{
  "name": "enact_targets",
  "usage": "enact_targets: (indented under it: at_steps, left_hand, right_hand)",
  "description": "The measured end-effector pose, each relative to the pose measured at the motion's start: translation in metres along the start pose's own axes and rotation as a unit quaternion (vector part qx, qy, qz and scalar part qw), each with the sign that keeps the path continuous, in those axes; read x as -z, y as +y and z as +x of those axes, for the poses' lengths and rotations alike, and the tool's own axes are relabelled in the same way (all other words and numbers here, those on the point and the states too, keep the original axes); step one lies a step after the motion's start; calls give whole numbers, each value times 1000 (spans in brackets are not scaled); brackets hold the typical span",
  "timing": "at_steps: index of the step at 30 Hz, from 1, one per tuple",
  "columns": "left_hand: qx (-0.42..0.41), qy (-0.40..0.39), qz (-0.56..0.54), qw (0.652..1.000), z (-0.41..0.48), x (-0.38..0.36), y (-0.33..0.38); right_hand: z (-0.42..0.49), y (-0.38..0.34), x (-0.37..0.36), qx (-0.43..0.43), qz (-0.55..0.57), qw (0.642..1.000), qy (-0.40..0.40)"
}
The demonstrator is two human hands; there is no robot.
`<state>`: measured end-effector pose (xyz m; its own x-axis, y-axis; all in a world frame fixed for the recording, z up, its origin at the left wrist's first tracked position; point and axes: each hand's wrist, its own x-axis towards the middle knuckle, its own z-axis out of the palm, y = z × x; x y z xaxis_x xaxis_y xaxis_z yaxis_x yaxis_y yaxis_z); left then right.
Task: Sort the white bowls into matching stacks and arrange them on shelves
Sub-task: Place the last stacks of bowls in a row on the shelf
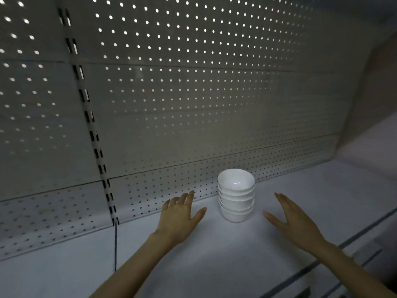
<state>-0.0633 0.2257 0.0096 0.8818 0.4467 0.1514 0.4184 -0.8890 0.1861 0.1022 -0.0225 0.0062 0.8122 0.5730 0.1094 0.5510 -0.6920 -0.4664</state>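
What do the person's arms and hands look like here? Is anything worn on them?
Both arms are bare as far as the picture shows, with no sleeves in view. The left hand and right hand wear no gloves, and I can see no rings, watch or bracelet on fingers or wrists.

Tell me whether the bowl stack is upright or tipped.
Upright: the bowl stack stands nested on the shelf, rims level, with both hands apart from it.

A single stack of nested white ceramic bowls [236, 195] is carried by the flat, pale grey shelf [193, 265], set close to its rear edge.
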Motion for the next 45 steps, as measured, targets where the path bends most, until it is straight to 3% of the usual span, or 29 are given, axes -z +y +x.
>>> enact_targets:
  at_steps: [3,6,10,12,18,25,37,45]
  left_hand:
    - [15,-2,-35,999,17,-4,17]
    - [48,-23,-146,988,31,-10,36]
    - [73,-97,-333,935,47,-26,57]
    - [88,-111,-371,918,53,-36,66]
    - [81,-90,-407,905,67,-57,90]
    - [68,-19,-431,900,75,-81,102]
    - [82,-9,-422,903,88,-94,95]
    - [94,17,-434,896,85,-94,98]
  right_hand:
    - [33,5,5,46,17,998,-28]
    - [64,12,11,88,90,989,-83]
    - [92,27,6,125,164,967,-148]
    - [102,33,1,138,186,957,-176]
    - [122,39,-19,203,283,903,-251]
    - [136,43,-50,208,383,855,-283]
    - [154,56,-76,243,368,870,-220]
    - [158,59,-82,224,393,863,-225]
